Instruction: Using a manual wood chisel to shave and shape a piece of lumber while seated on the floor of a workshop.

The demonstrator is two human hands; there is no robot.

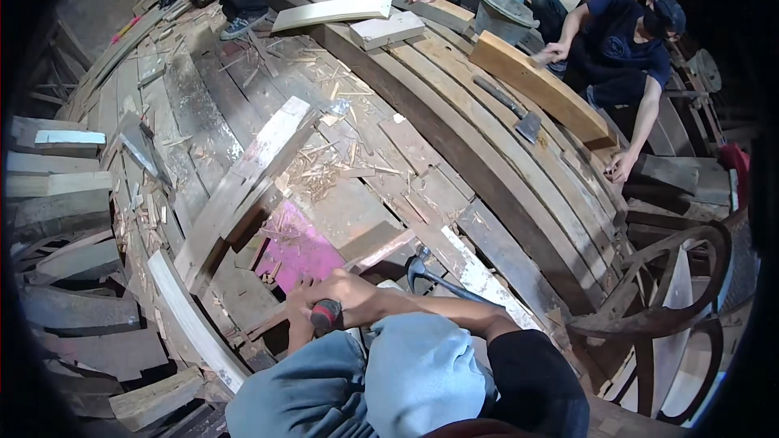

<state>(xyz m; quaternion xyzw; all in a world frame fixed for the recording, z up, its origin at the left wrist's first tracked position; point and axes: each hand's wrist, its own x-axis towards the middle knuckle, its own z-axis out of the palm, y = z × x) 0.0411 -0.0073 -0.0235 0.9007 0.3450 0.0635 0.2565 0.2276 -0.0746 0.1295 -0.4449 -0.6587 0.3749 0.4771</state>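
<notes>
In front of my knees, my left hand [299, 311] and my right hand [350, 294] are closed close together around a tool handle with a red-and-black end [326, 314]. The tool's other end is hidden by my hands, so its kind does not show. Just beyond them lies a bright pink board [294, 250], strewn with chips, inside an opening between timbers. Beside my right forearm rests a claw hammer [419, 268], its dark handle slanting toward my elbow. A pale, weathered beam [243, 182] rises beyond my left hand.
Wood chips [320, 170] litter the curved planking. Thick planks [479, 138] run along the right, with an axe [526, 123] on them. A co-worker [621, 49] sits beside a large timber [540, 89]; others work at the back. A curved frame [649, 320] stands at right.
</notes>
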